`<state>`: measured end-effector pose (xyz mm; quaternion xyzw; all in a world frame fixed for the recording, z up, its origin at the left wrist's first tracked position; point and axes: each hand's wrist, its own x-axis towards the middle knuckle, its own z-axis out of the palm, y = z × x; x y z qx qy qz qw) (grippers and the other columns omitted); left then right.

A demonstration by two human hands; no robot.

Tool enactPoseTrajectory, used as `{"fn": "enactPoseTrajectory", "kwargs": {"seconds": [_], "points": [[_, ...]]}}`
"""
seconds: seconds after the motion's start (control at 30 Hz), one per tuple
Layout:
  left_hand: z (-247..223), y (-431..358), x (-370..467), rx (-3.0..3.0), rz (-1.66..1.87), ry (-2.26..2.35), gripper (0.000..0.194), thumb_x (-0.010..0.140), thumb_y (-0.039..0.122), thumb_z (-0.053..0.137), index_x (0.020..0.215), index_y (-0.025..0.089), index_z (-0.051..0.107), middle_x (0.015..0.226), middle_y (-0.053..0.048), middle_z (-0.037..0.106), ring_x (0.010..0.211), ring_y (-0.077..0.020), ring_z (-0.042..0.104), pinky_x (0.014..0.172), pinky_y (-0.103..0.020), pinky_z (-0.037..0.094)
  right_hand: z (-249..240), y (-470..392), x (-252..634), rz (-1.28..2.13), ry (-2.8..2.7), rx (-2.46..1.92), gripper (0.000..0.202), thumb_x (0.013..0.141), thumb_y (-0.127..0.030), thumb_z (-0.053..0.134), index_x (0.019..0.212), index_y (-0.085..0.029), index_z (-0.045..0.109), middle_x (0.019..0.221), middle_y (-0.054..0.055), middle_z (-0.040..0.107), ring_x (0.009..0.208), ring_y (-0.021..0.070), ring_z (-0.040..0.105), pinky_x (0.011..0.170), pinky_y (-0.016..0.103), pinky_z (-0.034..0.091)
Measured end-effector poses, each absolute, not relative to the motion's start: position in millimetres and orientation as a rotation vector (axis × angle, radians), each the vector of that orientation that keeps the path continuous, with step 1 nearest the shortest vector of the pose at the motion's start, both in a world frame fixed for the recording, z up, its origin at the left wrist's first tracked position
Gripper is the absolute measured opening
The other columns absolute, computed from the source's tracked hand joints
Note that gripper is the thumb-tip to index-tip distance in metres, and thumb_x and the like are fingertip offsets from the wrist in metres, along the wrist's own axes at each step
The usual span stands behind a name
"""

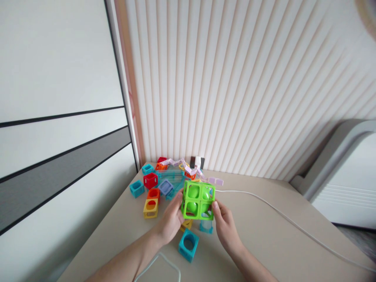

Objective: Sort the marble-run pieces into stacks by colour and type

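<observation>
A bright green block [199,200], built like a two-by-two frame with rounded hollows, is held up over the table between both hands. My left hand [172,219] grips its left side, and my right hand [223,221] has the thumb on its lower right edge. Just below it on the table stands a teal cube with a round hole [188,244]. Partly hidden under the green block are a clear blue piece [206,226] and a yellow piece [186,225]. The fingers behind the block are mostly hidden.
On the left of the table [249,219] lie a yellow cube [150,208], a red cube [150,180], teal cubes [136,188] and a lavender cube [166,187]. A lilac chain of small pieces [190,171] lies behind. White cables [264,200] cross the tabletop; a ribbed wall [220,98] stands behind.
</observation>
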<state>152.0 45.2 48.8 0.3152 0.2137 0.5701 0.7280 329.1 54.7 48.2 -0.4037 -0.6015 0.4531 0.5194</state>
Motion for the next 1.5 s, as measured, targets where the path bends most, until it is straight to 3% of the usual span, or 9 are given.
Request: {"fn": "enactPoseTrajectory", "kwargs": {"seconds": [0.2, 0.37, 0.7, 0.9, 1.13, 1.5], "points": [[46, 45, 146, 0.638, 1.14, 0.502, 0.046, 0.097, 0.055, 0.054, 0.131, 0.026, 0.065, 0.113, -0.007, 0.078, 0.109, -0.0285, 0.072, 0.097, -0.045, 0.054, 41, 55, 329, 1.121, -1.48, -0.877, 0.047, 0.097, -0.059, 0.052, 0.117, -0.022, 0.072, 0.107, 0.008, 0.076, 0.093, 0.0263, 0.071, 0.087, 0.035, 0.058], [43, 47, 144, 0.669, 1.181, 0.469, 0.047, 0.093, 0.056, 0.06, 0.131, 0.027, 0.063, 0.113, -0.007, 0.078, 0.107, -0.0281, 0.072, 0.094, -0.045, 0.055, 37, 55, 332, 1.108, -1.527, -0.828, 0.042, 0.096, -0.056, 0.056, 0.12, -0.025, 0.071, 0.116, 0.009, 0.074, 0.104, 0.0281, 0.07, 0.096, 0.04, 0.055], [39, 47, 143, 0.701, 1.257, 0.534, 0.041, 0.095, 0.045, 0.061, 0.13, 0.023, 0.063, 0.112, -0.01, 0.076, 0.106, -0.0272, 0.071, 0.087, -0.038, 0.059, 37, 54, 330, 1.162, -1.529, -0.819, 0.045, 0.095, -0.057, 0.057, 0.118, -0.021, 0.071, 0.111, 0.01, 0.075, 0.098, 0.0269, 0.07, 0.087, 0.037, 0.057], [44, 46, 148, 0.635, 1.274, 0.658, 0.044, 0.09, 0.05, 0.064, 0.126, 0.024, 0.065, 0.101, -0.006, 0.079, 0.091, -0.0267, 0.076, 0.077, -0.039, 0.062, 28, 52, 329, 1.161, -1.508, -0.866, 0.047, 0.094, -0.058, 0.058, 0.123, -0.021, 0.069, 0.115, 0.011, 0.073, 0.104, 0.0285, 0.068, 0.092, 0.041, 0.056], [49, 46, 153, 0.564, 1.249, 0.738, 0.041, 0.088, 0.053, 0.062, 0.109, 0.019, 0.072, 0.089, -0.007, 0.08, 0.082, -0.0277, 0.076, 0.067, -0.038, 0.062, 21, 53, 332, 1.112, -1.567, -0.926, 0.053, 0.093, -0.059, 0.059, 0.127, -0.02, 0.067, 0.109, 0.01, 0.073, 0.095, 0.0269, 0.066, 0.086, 0.039, 0.057], [56, 42, 152, 0.669, 1.285, 0.694, 0.035, 0.083, 0.043, 0.072, 0.108, 0.019, 0.073, 0.081, -0.005, 0.079, 0.076, -0.0245, 0.075, 0.069, -0.034, 0.06, 34, 51, 332, 1.116, -1.564, -0.871, 0.048, 0.092, -0.06, 0.06, 0.117, -0.02, 0.071, 0.106, 0.01, 0.075, 0.099, 0.0289, 0.068, 0.088, 0.039, 0.057]]}}
